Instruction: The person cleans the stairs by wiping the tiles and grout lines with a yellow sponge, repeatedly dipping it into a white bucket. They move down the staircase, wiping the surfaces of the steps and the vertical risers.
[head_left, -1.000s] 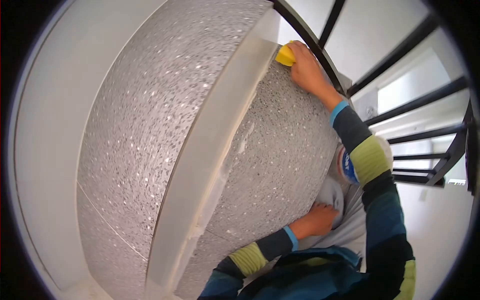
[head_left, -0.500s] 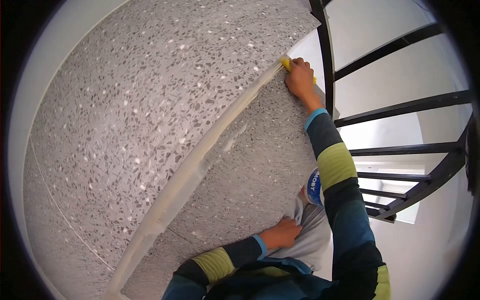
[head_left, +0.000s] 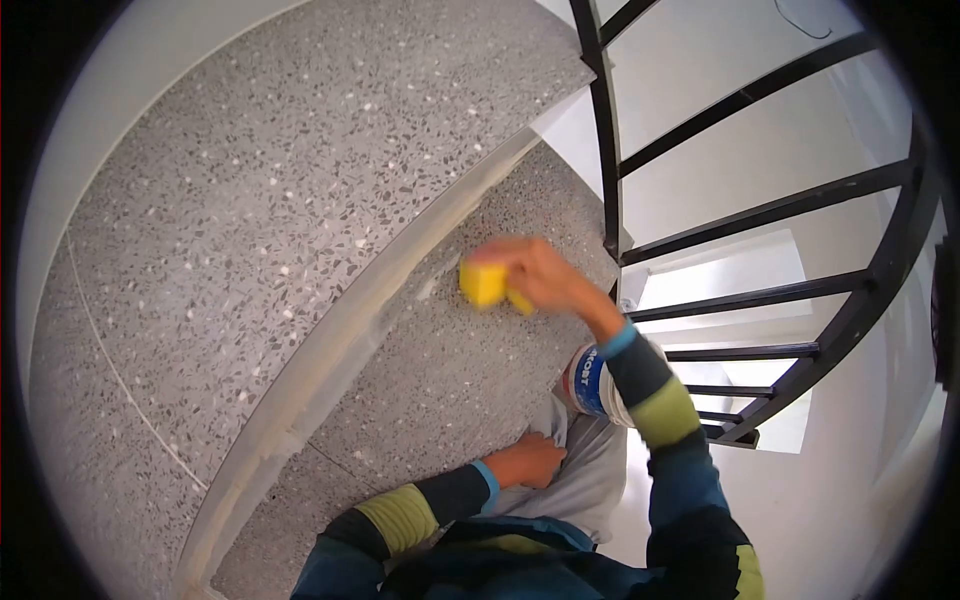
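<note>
My right hand (head_left: 540, 275) is closed around a yellow sponge (head_left: 484, 284), blurred by motion, over the speckled grey lower stair tread (head_left: 450, 360). Beside it, a pale smear marks the tread. Along the back of that tread runs a curved riser strip (head_left: 345, 325) with whitish and beige residue. Against the grey trouser leg (head_left: 590, 470) rests my left hand (head_left: 530, 460), its fingers curled; what they hold, if anything, is hidden.
A white bucket with a blue label (head_left: 592, 382) stands by my leg, next to black metal railing bars (head_left: 750, 300) on the right. The upper speckled tread (head_left: 240, 230) meets a curved white wall (head_left: 90, 130) at left.
My right hand has moved with the sponge from the far end of the riser strip back toward me, over the lower tread. My left hand stays at the leg. The view has shifted slightly.
</note>
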